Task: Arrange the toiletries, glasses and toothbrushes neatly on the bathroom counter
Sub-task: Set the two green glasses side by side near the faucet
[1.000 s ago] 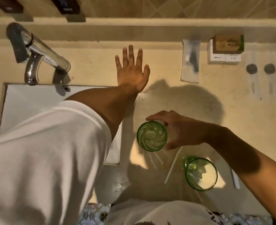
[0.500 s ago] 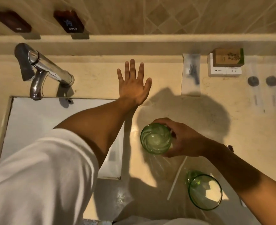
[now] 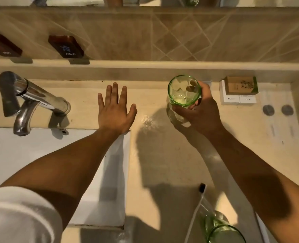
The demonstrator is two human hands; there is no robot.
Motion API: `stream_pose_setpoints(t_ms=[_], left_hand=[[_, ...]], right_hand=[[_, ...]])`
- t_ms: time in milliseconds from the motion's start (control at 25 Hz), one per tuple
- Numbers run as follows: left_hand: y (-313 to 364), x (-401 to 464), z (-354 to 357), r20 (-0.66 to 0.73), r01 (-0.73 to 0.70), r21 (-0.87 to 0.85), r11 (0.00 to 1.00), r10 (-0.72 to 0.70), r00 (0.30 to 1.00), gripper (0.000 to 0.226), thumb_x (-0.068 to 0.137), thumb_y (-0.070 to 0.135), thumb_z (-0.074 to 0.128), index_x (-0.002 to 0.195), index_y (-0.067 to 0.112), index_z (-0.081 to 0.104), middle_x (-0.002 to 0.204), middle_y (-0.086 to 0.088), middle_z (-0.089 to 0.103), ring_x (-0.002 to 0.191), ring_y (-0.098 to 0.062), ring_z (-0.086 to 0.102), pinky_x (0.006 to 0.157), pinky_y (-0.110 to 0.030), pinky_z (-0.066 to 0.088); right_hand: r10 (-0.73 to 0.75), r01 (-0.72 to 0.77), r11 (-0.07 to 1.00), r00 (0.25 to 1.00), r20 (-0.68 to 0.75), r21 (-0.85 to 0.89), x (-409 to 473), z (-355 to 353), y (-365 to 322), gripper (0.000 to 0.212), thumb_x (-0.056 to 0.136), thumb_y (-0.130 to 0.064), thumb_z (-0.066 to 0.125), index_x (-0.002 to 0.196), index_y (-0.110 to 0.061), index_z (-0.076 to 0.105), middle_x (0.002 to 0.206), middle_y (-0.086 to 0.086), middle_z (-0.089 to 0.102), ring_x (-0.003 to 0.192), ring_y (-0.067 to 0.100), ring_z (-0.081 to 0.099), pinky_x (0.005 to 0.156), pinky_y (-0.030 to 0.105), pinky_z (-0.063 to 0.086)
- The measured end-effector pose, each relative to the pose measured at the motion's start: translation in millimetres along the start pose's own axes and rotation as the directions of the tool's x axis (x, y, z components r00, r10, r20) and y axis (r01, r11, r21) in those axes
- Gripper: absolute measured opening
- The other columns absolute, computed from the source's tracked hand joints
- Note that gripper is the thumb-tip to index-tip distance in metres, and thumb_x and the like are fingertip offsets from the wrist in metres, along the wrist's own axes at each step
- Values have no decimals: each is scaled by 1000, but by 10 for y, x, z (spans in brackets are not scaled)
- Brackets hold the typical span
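Observation:
My right hand grips a green glass at the back of the beige counter, close to the rear ledge; whether its base touches the counter is hidden by my fingers. My left hand lies flat on the counter, fingers spread, just behind the sink's back right corner. A second green glass stands at the front edge, under my right forearm. A white toothbrush with dark bristles lies beside it. A brown box sits on a white box at the back right.
A chrome faucet reaches over the white sink on the left. Two dark round caps of clear packets lie at the far right. HOT and COLD plaques stand on the ledge in front of the tiled wall. A wet patch glints between my hands.
My right hand has carried the green glass from the middle of the counter to the back, near the boxes. The camera view shifted up. My left hand has stayed flat.

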State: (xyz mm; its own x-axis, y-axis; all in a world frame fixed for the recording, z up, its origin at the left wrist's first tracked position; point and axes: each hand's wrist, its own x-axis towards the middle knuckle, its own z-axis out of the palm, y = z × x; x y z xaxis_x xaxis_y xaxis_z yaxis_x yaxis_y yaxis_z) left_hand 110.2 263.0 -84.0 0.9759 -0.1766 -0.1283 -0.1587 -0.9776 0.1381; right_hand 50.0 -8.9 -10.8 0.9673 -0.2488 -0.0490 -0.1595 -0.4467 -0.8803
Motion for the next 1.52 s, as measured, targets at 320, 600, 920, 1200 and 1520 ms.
stream_pose_setpoints(t_ms=[320, 600, 920, 1200, 1520], left_hand=[[-52, 15, 32, -41, -16, 16, 1000, 16, 999, 77, 100, 65, 16, 166, 26, 8, 174, -8, -1, 160, -26, -7, 127, -55, -4], [-40, 15, 33, -40, -3, 35, 999, 4, 999, 79, 99, 66, 16, 166, 25, 9, 174, -9, -1, 160, -27, -6, 127, -55, -5], [-55, 23, 42, -24, 2, 55, 998, 0, 1000, 79, 98, 67, 13, 165, 27, 7, 174, -9, -3, 160, -27, -7, 127, -55, -6], [-12, -28, -26, 50, -1, 20, 1000, 0, 999, 79, 99, 64, 14, 166, 23, 5, 174, -10, -5, 160, -28, -9, 126, -57, -7], [-21, -89, 63, 132, 34, -17, 999, -32, 991, 83, 97, 69, 7, 165, 23, -2, 173, -9, -13, 158, -30, -17, 123, -59, -14]], right_hand=[[90, -85, 992, 995, -53, 95, 199, 307, -60, 79, 69, -9, 91, 135, -14, 49, 110, -10, 65, 91, -5, 67, 69, 4, 50], [110, -106, 993, 991, -81, 50, 251, 347, -117, 83, 70, -13, 92, 139, -12, 46, 118, -2, 61, 93, -6, 63, 68, 2, 48], [119, -120, 993, 991, -55, -13, 264, 312, -139, 95, 70, -22, 92, 148, -9, 39, 140, 7, 57, 126, 21, 56, 103, 35, 52], [212, -202, 970, 975, 62, -138, -278, -83, -189, 67, 86, -27, 80, 144, -17, 49, 129, 8, 65, 101, 26, 70, 87, 39, 59], [188, 164, 893, 712, 677, -420, -1690, -996, 3, 46, 95, -6, 56, 125, -40, 62, 119, -19, 62, 108, -5, 56, 82, 10, 43]])
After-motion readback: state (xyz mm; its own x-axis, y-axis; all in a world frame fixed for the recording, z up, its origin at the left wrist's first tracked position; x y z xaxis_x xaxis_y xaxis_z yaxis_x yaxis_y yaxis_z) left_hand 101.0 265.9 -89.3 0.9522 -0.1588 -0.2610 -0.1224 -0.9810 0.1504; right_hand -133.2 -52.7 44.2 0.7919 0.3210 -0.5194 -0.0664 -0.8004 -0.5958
